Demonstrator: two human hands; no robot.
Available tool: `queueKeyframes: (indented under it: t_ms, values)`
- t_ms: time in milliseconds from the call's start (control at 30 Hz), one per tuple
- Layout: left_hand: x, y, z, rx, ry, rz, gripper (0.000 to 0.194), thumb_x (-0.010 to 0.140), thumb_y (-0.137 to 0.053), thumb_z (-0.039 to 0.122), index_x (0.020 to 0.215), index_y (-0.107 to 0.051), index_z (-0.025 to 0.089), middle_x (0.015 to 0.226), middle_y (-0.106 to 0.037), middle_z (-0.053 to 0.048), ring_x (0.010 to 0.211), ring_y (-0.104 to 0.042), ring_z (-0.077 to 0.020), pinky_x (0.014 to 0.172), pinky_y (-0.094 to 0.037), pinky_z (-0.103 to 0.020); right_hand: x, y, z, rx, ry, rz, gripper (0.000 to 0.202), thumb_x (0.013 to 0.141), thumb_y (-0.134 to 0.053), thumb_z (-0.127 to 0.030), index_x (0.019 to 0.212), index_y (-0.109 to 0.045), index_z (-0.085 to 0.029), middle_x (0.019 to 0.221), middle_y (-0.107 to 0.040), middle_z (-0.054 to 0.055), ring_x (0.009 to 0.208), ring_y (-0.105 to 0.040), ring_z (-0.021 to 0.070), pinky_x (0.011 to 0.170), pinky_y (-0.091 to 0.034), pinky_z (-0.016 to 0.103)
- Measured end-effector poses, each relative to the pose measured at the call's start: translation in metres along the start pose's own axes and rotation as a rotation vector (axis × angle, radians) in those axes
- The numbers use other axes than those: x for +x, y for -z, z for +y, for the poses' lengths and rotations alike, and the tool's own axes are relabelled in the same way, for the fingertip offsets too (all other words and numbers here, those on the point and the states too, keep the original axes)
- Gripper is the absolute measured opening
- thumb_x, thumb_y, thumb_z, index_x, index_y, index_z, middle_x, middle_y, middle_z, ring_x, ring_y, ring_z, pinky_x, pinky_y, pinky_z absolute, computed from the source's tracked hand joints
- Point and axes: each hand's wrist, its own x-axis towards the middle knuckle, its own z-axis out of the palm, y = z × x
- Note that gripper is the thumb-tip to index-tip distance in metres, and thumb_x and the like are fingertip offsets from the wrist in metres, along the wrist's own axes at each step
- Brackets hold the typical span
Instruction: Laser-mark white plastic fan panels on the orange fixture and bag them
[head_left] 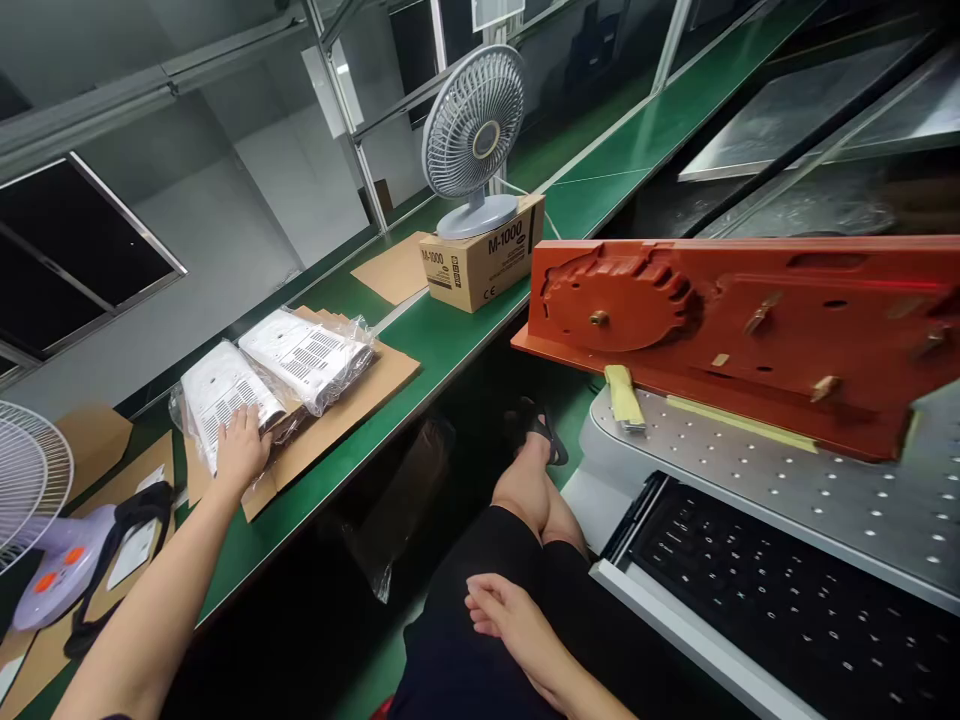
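Observation:
My left hand (244,447) rests with fingers stretched out on the near white panel (225,378), a flat piece with rows of dark slots. Beside that panel lies a second white panel (296,350), loosely wrapped in clear plastic. Both sit on brown cardboard sheets (330,430) on the green bench. My right hand (514,625) hovers over or rests on my lap, its fingers curled together and nothing visible in them. To the right stands an orange-red fixture (742,340) with a round recess and brass-coloured pins.
A grey fan (474,135) stands on an M-1000 carton (484,255) on the green bench (465,325). Another fan with a purple base (67,560) is at far left. A black keyboard (795,590) lies under a perforated metal plate (750,470), which bears a yellow-taped piece (624,398).

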Motion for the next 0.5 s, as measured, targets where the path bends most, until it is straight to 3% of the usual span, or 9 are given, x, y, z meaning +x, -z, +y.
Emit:
queueKeyframes:
  t_ms: [100,233,400,467,500]
  values:
    - [0.005,0.003,-0.004,0.075,-0.033,-0.041,0.070,0.102,-0.042,0.023,0.166,-0.046,-0.006,0.175,-0.043,-0.031,0.163,-0.041,-0.0443,0.135,-0.030,-0.066,0.003,0.002,0.004,0.021,0.004,-0.013,0.069,0.070,-0.083,-0.076,0.105,-0.076,-0.017,0.104,-0.078,0.013,0.095,-0.073,0.0253,0.092,-0.063,0.042]
    - [0.007,0.011,-0.007,0.103,-0.045,-0.078,0.070,0.101,-0.039,0.021,0.164,-0.046,-0.009,0.173,-0.045,-0.033,0.162,-0.044,-0.0439,0.134,-0.035,-0.063,0.008,0.002,0.010,-0.006,0.020,-0.022,0.071,0.074,-0.077,-0.079,0.106,-0.073,-0.017,0.105,-0.077,0.014,0.093,-0.073,0.0235,0.090,-0.063,0.041]
    - [0.003,0.008,-0.014,-0.006,-0.082,0.000,0.075,0.102,-0.040,0.038,0.157,-0.049,-0.012,0.166,-0.048,-0.040,0.160,-0.043,-0.0536,0.129,-0.038,-0.073,0.008,-0.005,0.015,-0.083,0.066,0.014,0.052,0.087,-0.070,-0.065,0.105,-0.069,-0.017,0.099,-0.076,0.011,0.087,-0.074,0.0217,0.083,-0.064,0.038]
    - [-0.002,0.007,-0.008,-0.153,-0.090,0.166,0.084,0.101,-0.042,0.057,0.163,-0.048,0.001,0.178,-0.037,-0.032,0.162,-0.033,-0.0612,0.129,-0.032,-0.080,0.007,-0.007,0.015,-0.160,0.096,0.047,0.037,0.094,-0.066,-0.052,0.106,-0.069,-0.017,0.095,-0.075,0.009,0.082,-0.074,0.0211,0.078,-0.064,0.037]
    - [-0.006,0.009,-0.001,-0.261,-0.102,0.257,0.088,0.097,-0.048,0.066,0.169,-0.044,0.017,0.186,-0.028,-0.019,0.164,-0.026,-0.0626,0.132,-0.025,-0.081,0.007,-0.007,0.014,-0.211,0.115,0.067,0.031,0.095,-0.065,-0.045,0.107,-0.069,-0.017,0.094,-0.075,0.008,0.081,-0.074,0.0210,0.077,-0.063,0.036]
